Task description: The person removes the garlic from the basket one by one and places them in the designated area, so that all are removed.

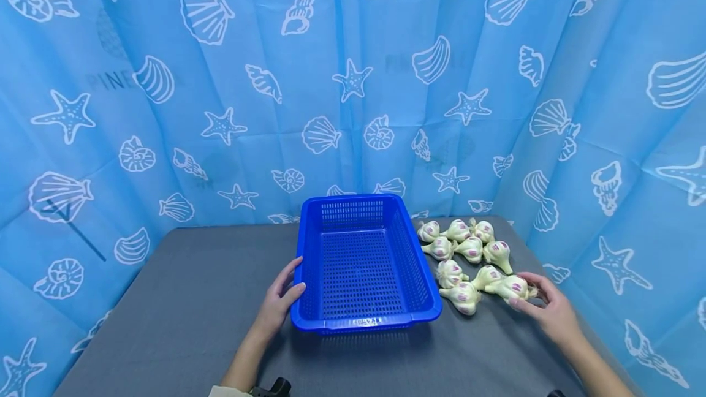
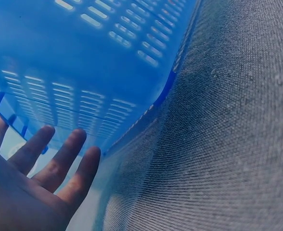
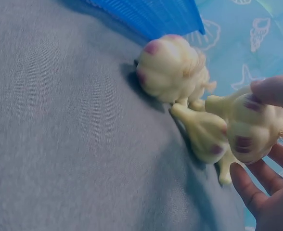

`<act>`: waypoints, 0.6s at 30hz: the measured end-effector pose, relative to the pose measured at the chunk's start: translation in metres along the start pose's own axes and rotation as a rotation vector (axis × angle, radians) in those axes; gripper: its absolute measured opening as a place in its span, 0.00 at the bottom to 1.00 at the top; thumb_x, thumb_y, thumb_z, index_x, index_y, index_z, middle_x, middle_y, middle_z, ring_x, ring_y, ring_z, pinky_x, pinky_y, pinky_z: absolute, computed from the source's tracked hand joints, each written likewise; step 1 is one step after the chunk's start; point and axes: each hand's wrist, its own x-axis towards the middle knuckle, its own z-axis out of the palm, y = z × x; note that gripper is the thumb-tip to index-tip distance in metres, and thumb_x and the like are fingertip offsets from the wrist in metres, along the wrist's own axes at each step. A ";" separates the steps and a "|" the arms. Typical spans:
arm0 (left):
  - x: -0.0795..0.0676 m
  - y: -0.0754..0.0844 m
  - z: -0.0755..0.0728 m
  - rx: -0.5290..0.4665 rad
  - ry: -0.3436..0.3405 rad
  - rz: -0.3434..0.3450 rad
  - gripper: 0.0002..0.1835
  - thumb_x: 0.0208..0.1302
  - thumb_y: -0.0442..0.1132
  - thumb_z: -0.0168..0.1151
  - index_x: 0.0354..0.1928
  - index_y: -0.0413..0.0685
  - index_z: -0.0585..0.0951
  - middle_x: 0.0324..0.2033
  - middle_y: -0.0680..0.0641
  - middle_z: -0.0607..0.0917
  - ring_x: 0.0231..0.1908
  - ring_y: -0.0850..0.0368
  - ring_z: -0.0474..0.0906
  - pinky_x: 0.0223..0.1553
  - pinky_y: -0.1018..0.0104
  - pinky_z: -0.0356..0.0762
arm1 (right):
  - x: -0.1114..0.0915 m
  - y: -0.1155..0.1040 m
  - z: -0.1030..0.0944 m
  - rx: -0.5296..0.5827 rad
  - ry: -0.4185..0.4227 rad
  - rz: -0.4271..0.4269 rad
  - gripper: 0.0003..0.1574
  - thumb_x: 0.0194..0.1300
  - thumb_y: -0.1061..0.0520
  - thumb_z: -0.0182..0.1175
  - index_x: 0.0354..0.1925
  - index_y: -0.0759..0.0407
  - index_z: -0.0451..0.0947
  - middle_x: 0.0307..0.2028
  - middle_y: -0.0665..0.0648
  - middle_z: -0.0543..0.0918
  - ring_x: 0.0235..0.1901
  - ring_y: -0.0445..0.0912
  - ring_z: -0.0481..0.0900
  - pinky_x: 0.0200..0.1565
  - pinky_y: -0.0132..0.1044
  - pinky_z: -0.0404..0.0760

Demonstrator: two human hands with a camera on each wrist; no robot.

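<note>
A blue plastic basket (image 1: 361, 322) with slotted walls stands on the grey table, nothing lying in it. At its left rim is my left hand (image 1: 278, 299), thumb over the edge. In the left wrist view the fingers (image 2: 64, 159) spread beside the basket's outer wall (image 2: 83, 62). To the right of the basket lie several garlic bulbs (image 1: 469, 250), pale with purple patches. My right hand (image 1: 551, 311) holds the nearest right garlic bulb (image 1: 508, 287) between thumb and fingers, its root end toward the palm. In the right wrist view this bulb (image 3: 252, 127) overlaps the others.
The grey tablecloth (image 1: 182, 299) stretches left of the basket and in front of it. Behind the table and along its sides hangs a blue curtain (image 1: 353, 109) printed with white shells and starfish. A dark wrist strap (image 1: 273, 388) shows at the left wrist.
</note>
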 end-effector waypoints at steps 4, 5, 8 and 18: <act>0.000 0.000 0.000 0.004 0.000 0.002 0.30 0.70 0.49 0.55 0.72 0.64 0.62 0.71 0.38 0.61 0.66 0.30 0.60 0.57 0.32 0.64 | -0.001 0.010 -0.001 -0.091 -0.021 0.008 0.32 0.51 0.67 0.72 0.54 0.66 0.74 0.42 0.28 0.73 0.37 0.27 0.73 0.35 0.24 0.73; 0.000 0.000 0.000 0.003 0.001 0.004 0.30 0.70 0.49 0.55 0.72 0.64 0.62 0.71 0.37 0.61 0.66 0.30 0.60 0.57 0.32 0.64 | -0.001 0.012 -0.001 -0.117 -0.029 0.012 0.32 0.50 0.65 0.73 0.54 0.67 0.74 0.42 0.27 0.72 0.37 0.27 0.72 0.35 0.25 0.72; 0.000 0.000 0.000 0.004 0.005 0.005 0.30 0.70 0.49 0.55 0.72 0.64 0.62 0.70 0.38 0.61 0.66 0.30 0.61 0.57 0.32 0.64 | -0.001 0.017 0.001 -0.179 -0.051 0.023 0.34 0.49 0.63 0.75 0.53 0.68 0.73 0.43 0.32 0.73 0.36 0.27 0.71 0.34 0.26 0.72; 0.001 -0.001 0.000 -0.013 0.007 0.007 0.30 0.70 0.48 0.55 0.73 0.62 0.63 0.70 0.37 0.62 0.64 0.30 0.63 0.57 0.33 0.65 | 0.004 0.018 0.008 -0.226 -0.085 0.050 0.35 0.48 0.64 0.75 0.53 0.70 0.73 0.46 0.68 0.78 0.36 0.27 0.71 0.34 0.27 0.73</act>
